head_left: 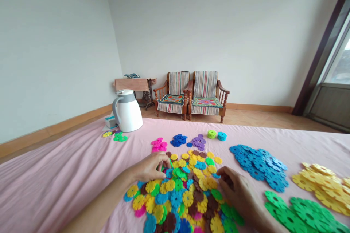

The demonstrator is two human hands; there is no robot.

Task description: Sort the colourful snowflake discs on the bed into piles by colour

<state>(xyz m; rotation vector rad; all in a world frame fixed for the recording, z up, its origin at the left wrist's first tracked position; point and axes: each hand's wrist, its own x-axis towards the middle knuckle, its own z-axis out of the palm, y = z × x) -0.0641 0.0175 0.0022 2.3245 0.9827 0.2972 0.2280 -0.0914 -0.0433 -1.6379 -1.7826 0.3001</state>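
Note:
A mixed heap of plastic snowflake discs in yellow, blue, green, brown and pink lies on the pink cloth. My left hand rests on the heap's far left edge, fingers curled and pinched among the discs near a pink and a green one. My right hand lies on the heap's right side, fingers bent down onto brown and yellow discs. What either hand holds is hidden.
Sorted piles lie around: blue, yellow, green, small pink, dark blue, purple. A white jug stands far left. Two wooden chairs stand by the wall.

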